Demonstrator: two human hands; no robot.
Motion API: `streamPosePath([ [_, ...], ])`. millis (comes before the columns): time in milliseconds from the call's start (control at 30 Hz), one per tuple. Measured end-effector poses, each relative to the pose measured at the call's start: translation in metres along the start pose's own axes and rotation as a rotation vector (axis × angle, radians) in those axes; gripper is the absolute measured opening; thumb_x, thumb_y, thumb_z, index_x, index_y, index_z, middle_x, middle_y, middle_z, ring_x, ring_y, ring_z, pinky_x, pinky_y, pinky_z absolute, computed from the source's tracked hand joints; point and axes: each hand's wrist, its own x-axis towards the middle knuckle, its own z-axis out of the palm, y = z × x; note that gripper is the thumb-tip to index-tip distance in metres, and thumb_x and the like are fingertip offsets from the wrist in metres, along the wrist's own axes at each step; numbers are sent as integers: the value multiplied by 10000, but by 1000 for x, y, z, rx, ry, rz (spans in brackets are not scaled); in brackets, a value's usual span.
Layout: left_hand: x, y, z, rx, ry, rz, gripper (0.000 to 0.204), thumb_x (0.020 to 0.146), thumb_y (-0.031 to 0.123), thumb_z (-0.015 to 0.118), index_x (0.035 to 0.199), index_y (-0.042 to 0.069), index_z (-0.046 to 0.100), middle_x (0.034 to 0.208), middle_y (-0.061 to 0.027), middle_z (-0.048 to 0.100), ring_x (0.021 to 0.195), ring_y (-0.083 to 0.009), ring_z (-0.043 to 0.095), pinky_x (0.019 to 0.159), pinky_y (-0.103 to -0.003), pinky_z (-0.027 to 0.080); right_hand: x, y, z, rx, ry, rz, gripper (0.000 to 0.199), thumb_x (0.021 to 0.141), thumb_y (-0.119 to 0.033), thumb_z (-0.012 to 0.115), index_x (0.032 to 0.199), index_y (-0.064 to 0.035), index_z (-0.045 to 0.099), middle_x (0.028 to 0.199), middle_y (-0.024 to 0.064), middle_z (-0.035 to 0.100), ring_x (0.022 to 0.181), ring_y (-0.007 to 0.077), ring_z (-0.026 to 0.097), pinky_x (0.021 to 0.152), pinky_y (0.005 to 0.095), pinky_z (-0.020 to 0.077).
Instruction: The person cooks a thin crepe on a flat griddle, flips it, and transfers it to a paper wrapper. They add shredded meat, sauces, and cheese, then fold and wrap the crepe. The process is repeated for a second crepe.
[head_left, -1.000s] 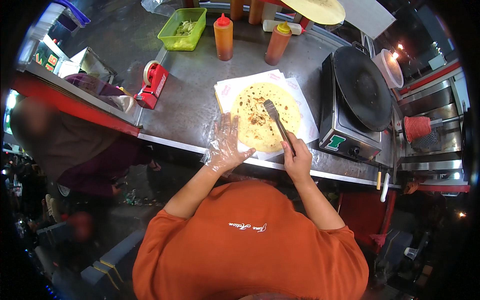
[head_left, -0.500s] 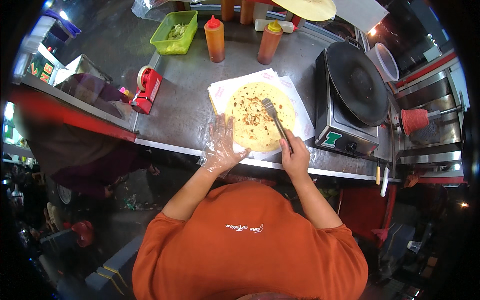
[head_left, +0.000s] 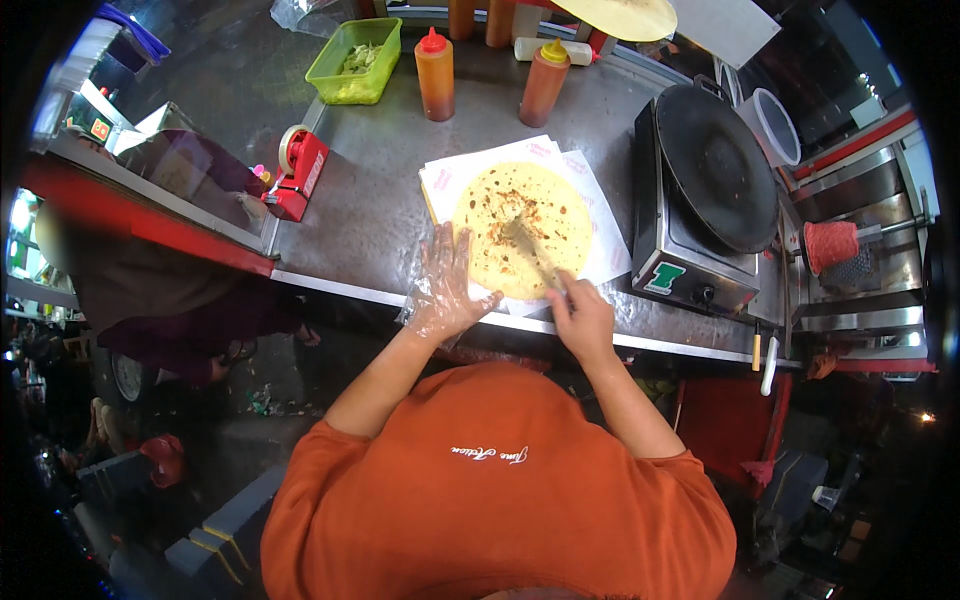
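A round yellow flatbread [head_left: 552, 200] with brown spots lies on printed white paper [head_left: 607, 245] near the counter's front edge. My left hand [head_left: 445, 285], in a clear plastic glove, rests with its fingers spread on the bread's left rim and the paper. My bare right hand [head_left: 582, 315] is closed round the handle of metal tongs [head_left: 530, 243]. Their head is smeared by motion over the reddish-brown bits [head_left: 507, 232] in the middle of the bread.
Two sauce bottles, red-capped [head_left: 434, 75] and yellow-capped [head_left: 545, 85], stand behind the paper. A green tub [head_left: 330, 82] of shredded vegetable is at back left, near a red tape dispenser [head_left: 297, 180]. At right is a black round griddle [head_left: 715, 165] on a burner [head_left: 690, 270]. A person [head_left: 170, 290] is at left.
My right hand has shifted slightly left, and the tongs' head has swung left and down across the bread's middle. My left hand stays at the bread's left rim.
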Motion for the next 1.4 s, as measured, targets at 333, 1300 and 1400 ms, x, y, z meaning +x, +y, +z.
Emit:
streamPosePath([
  [333, 0, -4, 9, 42, 52, 20, 1173, 857, 668, 686, 1655, -27, 180, 1698, -335, 137, 1601, -458, 112, 1279, -606, 102, 46, -7, 11, 105, 15, -3, 322, 973, -273, 720, 1251, -112, 745, 834, 119, 669, 689, 311, 674, 644, 408, 542],
  [1300, 2, 2, -1, 18, -40, -30, 1138, 866, 632, 657, 1675, 13, 149, 1713, -326, 83, 1610, -468, 22, 1286, -608, 46, -1, 15, -14, -72, -134, -46, 346, 978, -256, 726, 1288, -103, 719, 839, 116, 659, 690, 311, 673, 621, 417, 541],
  [1400, 1, 1, 2, 29, -7, -16, 1136, 860, 623, 662, 1674, 11, 158, 1712, -325, 98, 1610, -462, 45, 1289, -600, 52, -14, 20, -19, 73, 27, -31, 364, 958, -215, 753, 1300, -93, 716, 814, 120, 643, 667, 289, 658, 602, 405, 522],
])
